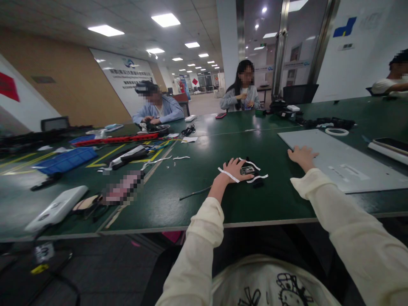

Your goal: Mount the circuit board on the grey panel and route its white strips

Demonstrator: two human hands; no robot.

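My left hand (233, 170) rests on the green table with its fingers spread, right beside a small black and metallic device (247, 170). A narrow white strip (228, 174) lies across the back of that hand near the wrist. Two more white strips show around the device, one curving above it and another white strip (259, 178) below. Over the left edge of a light grey board (338, 157), my right hand (302, 157) is open, fingers apart and holding nothing. Whether it touches the board I cannot tell.
Left of me lie a white power bank (57, 208), a blurred pink item (124, 187) and a blue tray (65, 160). A thin dark cable (195, 193) lies near my left forearm. A white tape roll (337, 132) stands at the board's far edge. People sit across the table.
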